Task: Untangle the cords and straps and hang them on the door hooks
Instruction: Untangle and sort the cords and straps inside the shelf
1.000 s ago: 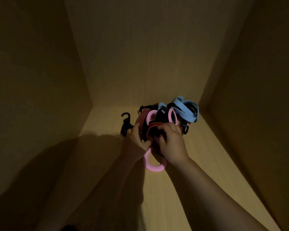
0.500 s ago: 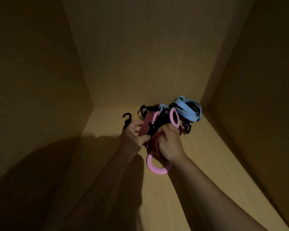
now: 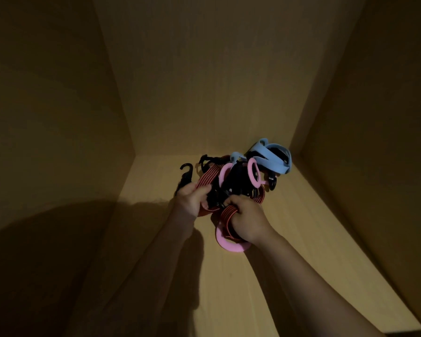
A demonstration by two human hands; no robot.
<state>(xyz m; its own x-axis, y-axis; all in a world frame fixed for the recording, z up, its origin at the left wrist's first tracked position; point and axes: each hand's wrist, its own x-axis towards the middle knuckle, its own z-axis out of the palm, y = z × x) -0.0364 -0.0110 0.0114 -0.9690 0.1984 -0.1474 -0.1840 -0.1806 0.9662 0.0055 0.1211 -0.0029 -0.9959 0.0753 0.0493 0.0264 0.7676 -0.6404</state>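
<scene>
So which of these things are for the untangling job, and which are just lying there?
For the job: red-and-black striped elastic cord, gripped by left hand and right hand; pink rings; light blue flat strap; black curved hook.
Just there: wooden cupboard floor.

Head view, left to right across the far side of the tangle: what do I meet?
black hook → red striped cord → pink ring arc → upright pink ring → light blue strap
</scene>
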